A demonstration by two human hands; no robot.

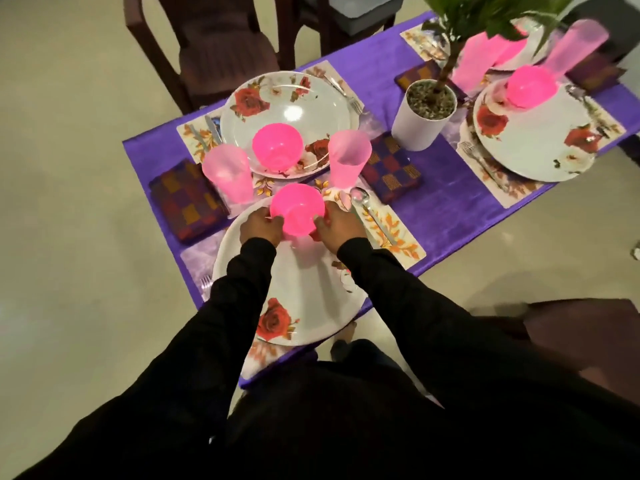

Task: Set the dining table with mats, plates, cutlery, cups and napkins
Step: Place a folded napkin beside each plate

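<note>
My left hand (260, 226) and my right hand (337, 226) grip a bright pink bowl (297, 208) from both sides, over the far edge of the near white rose plate (304, 299). That plate lies on a floral mat (391, 237) with a spoon (367, 209) to its right and a fork (206, 284) to its left. Two pale pink cups (228, 173) (348, 157) stand just beyond. A checked napkin (187, 199) lies at the left, another napkin (391, 168) at the right. The far plate (287, 109) holds a second pink bowl (277, 145).
A purple cloth (446, 199) covers the table. A white potted plant (427, 112) stands at the middle. Right of it is another set place with plate (533, 147), pink bowl (531, 86) and cup (575, 50). Dark chairs stand at the far side (221, 53) and near right (585, 337).
</note>
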